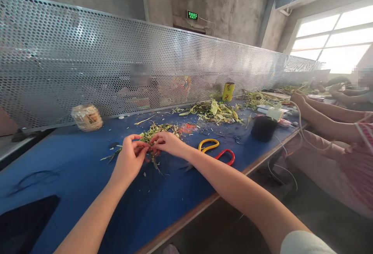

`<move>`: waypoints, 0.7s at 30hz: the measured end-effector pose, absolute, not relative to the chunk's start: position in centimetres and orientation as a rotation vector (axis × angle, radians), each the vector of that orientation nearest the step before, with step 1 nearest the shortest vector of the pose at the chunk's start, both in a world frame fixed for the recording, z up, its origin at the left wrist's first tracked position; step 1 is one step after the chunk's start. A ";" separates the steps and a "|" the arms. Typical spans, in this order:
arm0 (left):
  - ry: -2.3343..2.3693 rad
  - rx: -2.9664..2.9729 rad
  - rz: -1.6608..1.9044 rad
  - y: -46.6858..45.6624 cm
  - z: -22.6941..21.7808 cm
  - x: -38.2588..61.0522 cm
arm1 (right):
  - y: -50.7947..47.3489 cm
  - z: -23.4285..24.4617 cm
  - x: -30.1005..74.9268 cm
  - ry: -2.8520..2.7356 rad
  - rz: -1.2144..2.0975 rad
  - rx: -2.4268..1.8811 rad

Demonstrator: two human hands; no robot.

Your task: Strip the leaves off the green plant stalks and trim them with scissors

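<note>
My left hand and my right hand meet over the blue table, thumbs and fingertips pinched close together. What lies between the fingertips is too small to make out. Around and behind them spreads a heap of dried green and yellow plant scraps, with thin dark stalks sticking out below the fingers. Scissors with one yellow and one red handle lie beside my right forearm, which partly covers them.
A larger pile of pale husks lies by the perforated metal screen, near a yellow-green can. A straw-coloured wrapped roll stands left. Black cord sits near the table edge. Dark threads lie left. Co-workers' arms are at right.
</note>
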State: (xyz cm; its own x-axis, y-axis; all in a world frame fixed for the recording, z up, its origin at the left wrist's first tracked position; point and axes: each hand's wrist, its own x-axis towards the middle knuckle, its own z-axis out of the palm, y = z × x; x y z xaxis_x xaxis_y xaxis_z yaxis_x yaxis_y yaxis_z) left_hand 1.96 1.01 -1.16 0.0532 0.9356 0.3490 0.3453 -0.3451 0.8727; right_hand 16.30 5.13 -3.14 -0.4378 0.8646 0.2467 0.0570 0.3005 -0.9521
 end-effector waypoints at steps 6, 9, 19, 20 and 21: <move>1.296 1.919 1.257 0.9 -1.5 1.6 | 4.9 -3.0 16.3 -1.722 1.317 -0.799; 1.306 1.938 1.250 0.7 -1.3 1.6 | 4.8 -2.9 16.3 -1.747 1.284 -0.792; 1.220 1.790 1.341 0.6 -1.3 1.7 | 4.7 -2.9 16.1 -1.689 1.247 -0.883; 1.191 1.725 1.398 0.7 -1.3 1.8 | 4.7 -2.8 16.1 -1.688 1.226 -0.876; 1.169 1.660 1.440 0.8 -1.3 1.8 | 4.7 -2.7 16.2 -1.680 1.209 -0.867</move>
State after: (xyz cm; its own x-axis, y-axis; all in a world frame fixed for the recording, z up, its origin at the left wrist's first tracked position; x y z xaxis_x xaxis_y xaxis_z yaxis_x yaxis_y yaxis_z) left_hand 1.84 0.76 -1.28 0.0041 0.9133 0.4072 0.2107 -0.3988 0.8925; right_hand 16.16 4.70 -2.75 -0.3809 0.8909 0.2475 0.0480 0.2864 -0.9569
